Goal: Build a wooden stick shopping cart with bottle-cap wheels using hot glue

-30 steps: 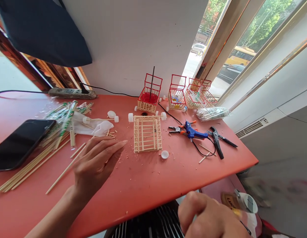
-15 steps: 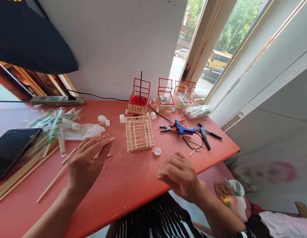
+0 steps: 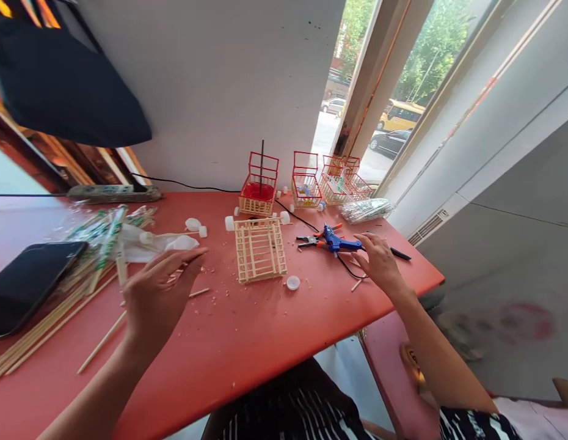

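Note:
My left hand (image 3: 162, 293) hovers over the left part of the red table, fingers bent together with thumb and fingertips close; whether they pinch anything is too small to tell. My right hand (image 3: 380, 263) reaches over the right side with fingers apart, at the handle end of a blue glue gun (image 3: 339, 242) and over black-handled cutters (image 3: 400, 253). Between the hands lies a wooden stick frame (image 3: 261, 250) with white wheels on its far side. A white cap (image 3: 293, 283) sits near its front right corner. Pliers (image 3: 310, 241) lie left of the glue gun.
Small red-topped stick carts (image 3: 258, 192) stand along the wall. Bagged sticks (image 3: 367, 210) lie at the back right. On the left are a phone (image 3: 30, 284), long wooden sticks (image 3: 50, 327), a white plastic bag (image 3: 156, 245) and a power strip (image 3: 112, 194).
My right hand has moved forward and right, from the table's front edge to the glue gun and cutters, and its fingers have spread. My left hand stays nearly in place.

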A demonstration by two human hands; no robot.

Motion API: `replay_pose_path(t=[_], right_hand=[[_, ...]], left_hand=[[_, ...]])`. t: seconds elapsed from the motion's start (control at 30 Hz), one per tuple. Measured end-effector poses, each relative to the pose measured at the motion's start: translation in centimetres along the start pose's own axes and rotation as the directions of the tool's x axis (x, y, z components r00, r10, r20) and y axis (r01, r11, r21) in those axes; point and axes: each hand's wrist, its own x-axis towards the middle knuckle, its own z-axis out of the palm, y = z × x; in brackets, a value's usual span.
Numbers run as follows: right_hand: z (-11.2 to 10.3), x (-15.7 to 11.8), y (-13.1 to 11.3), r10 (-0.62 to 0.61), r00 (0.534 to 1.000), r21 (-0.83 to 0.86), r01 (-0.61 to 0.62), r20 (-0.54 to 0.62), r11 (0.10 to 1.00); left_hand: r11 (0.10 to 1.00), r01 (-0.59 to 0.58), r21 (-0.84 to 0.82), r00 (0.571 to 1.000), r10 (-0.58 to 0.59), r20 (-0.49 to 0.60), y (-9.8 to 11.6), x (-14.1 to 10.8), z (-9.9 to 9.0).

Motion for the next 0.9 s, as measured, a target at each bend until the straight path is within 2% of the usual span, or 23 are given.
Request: replay_pose_path(t=[0.07,0.13,0.23,0.37,0.53,0.67,0.9], right_hand=[[0.3,1.9,-1.4,-0.015,0.992,-0.11,0.029,0.123,0.993],[0.7,3.3,-2.5,0.006,0.978,-0.192,0.036,0.21,0.981],[1.5,4.5,-3.3,0.013,0.965,-0.219,0.047,0.262,0.975],[2.3,4.9,-3.3,0.033,0.963,-0.236,0.032,0.269,0.971],[2.1,4.9,-2.7,0.006,0.958,-0.208,0.056,0.285,0.977],[2.0,4.5,-1.6,-0.051,0.969,-0.122,0.083,0.242,0.989],[4.0,3.2,0.7,-0.135,0.986,-0.039,0.139,0.093,0.99]], left_hand=[[0.989,-0.14,0.046,0.988,0.142,-0.062,0.6,1.3,-0.6],[0.966,-0.235,0.11,0.969,0.242,-0.053,1.5,2.8,-1.1],[0.938,-0.314,0.145,0.949,0.316,0.012,2.9,5.2,-1.0],[0.94,-0.319,0.119,0.943,0.302,0.141,3.8,7.6,1.1],[0.933,-0.33,0.147,0.908,0.271,0.319,3.2,8.3,4.1],[0.936,-0.328,0.128,0.898,0.267,0.348,2.7,8.6,5.4],[0.953,-0.292,0.08,0.901,0.246,0.358,2.3,9.1,6.2]])
